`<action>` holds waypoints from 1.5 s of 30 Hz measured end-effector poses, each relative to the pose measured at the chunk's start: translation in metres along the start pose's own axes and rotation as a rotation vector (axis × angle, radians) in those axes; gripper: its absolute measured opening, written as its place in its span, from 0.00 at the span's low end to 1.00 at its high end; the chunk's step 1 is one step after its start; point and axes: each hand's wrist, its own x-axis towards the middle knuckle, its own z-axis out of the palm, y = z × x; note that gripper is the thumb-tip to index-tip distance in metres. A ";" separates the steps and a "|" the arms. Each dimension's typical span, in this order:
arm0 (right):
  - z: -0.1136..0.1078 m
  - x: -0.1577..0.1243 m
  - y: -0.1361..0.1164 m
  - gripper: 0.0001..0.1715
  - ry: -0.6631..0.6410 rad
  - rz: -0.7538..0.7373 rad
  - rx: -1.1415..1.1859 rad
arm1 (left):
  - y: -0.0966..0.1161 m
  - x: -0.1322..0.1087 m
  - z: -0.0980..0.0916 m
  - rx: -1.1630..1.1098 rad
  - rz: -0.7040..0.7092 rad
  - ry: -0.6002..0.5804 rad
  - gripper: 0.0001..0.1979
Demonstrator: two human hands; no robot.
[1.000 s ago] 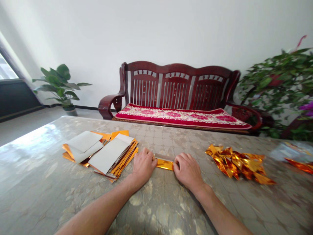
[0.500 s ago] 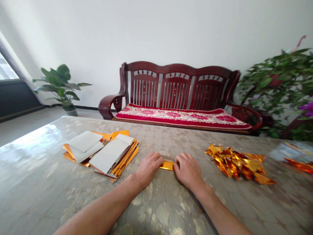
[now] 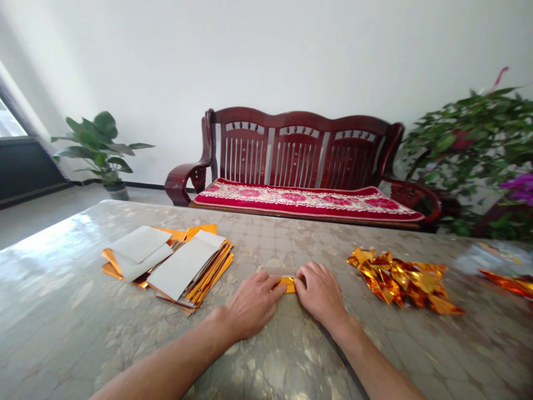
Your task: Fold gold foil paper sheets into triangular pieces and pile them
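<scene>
On foil (image 3: pixel 288 285), LH (image 3: pixel 254 303) palm-down, RH (image 3: pixel 320 290) curled

A home sitting room — carved wooden bench (image 3: pixel 297 147), potted plant (image 3: pixel 100 150).

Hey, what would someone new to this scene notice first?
Probably the dark red wooden bench with its crimson floral cover, beyond the table. Next, perhaps, the shiny gold foil pieces heaped on the table's right, and the left hand and right hand touching a small gold strip.

Fingers (image 3: pixel 308 272) hide both ends of the gold strip (image 3: pixel 288 285).
</scene>
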 end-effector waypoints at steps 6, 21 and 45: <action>0.000 0.000 0.000 0.02 0.003 0.025 0.012 | 0.010 -0.004 0.001 0.014 -0.009 0.014 0.21; 0.001 -0.001 0.001 0.07 0.018 -0.101 -0.003 | 0.015 -0.002 0.012 0.052 -0.069 0.023 0.25; -0.006 -0.007 -0.023 0.08 -0.020 -0.015 -0.110 | 0.033 -0.003 0.014 0.185 -0.175 -0.058 0.27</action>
